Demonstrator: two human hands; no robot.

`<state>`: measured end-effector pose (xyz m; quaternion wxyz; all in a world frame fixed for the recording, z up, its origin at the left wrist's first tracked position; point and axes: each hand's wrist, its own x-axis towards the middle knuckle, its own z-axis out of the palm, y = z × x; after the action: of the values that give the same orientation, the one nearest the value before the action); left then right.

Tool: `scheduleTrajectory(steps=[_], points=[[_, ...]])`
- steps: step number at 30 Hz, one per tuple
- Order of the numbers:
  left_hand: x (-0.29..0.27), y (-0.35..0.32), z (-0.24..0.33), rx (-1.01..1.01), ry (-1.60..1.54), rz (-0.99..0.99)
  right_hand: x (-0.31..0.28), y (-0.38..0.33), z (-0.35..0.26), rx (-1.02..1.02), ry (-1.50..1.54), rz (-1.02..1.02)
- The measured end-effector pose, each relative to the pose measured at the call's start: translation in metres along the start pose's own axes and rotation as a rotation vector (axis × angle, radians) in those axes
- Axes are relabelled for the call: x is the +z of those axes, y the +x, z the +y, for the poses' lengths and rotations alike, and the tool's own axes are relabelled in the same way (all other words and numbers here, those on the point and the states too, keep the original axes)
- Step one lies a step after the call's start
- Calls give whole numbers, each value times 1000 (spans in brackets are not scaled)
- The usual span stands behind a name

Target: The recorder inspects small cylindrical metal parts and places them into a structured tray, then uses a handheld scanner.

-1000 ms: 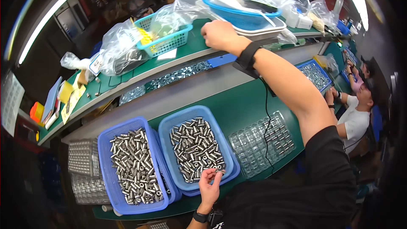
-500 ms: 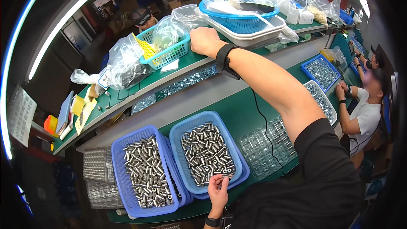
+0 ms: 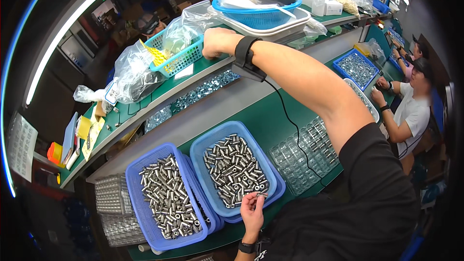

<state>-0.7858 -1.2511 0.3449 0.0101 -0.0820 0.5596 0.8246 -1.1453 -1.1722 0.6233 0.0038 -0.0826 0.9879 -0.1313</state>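
Note:
My left hand (image 3: 252,211) is closed in a pinch over the near right corner of a light blue basket (image 3: 193,157). A small silver metal part (image 3: 261,195) shows at its fingertips; its exact shape is hard to see. The basket holds many short metal cylinders (image 3: 235,166), some with hollow ends. My right arm stretches across the bench to the raised shelf. There my right hand (image 3: 218,43) is curled like a fist beside a turquoise basket (image 3: 186,63). Its fingertips are hidden, so whatever it may grip does not show.
A purple-blue basket (image 3: 133,195) of similar metal parts stands at left, beside clear plastic trays (image 3: 113,191). More clear trays (image 3: 299,154) lie at right under a black cable (image 3: 291,128). The shelf carries a blue basket (image 3: 256,18) and plastic bags (image 3: 137,70). Another person (image 3: 408,111) works at far right.
The view has shifted a little, moving the shelf things left in the picture. Both hands keep nearly the same poses and places.

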Motion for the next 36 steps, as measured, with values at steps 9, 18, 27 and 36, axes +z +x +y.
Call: scheduleTrajectory(steps=[9,18,27,36], points=[[-14,4,7,14,93,73,24,4,2,-62,190,274],[-9,10,10,88,100,66,23,1,-13,-28,214,225],[-6,3,12,93,135,94,6,-22,-10,-132,198,-120],[8,3,15,32,104,-31,12,-104,42,-70,534,-518]])
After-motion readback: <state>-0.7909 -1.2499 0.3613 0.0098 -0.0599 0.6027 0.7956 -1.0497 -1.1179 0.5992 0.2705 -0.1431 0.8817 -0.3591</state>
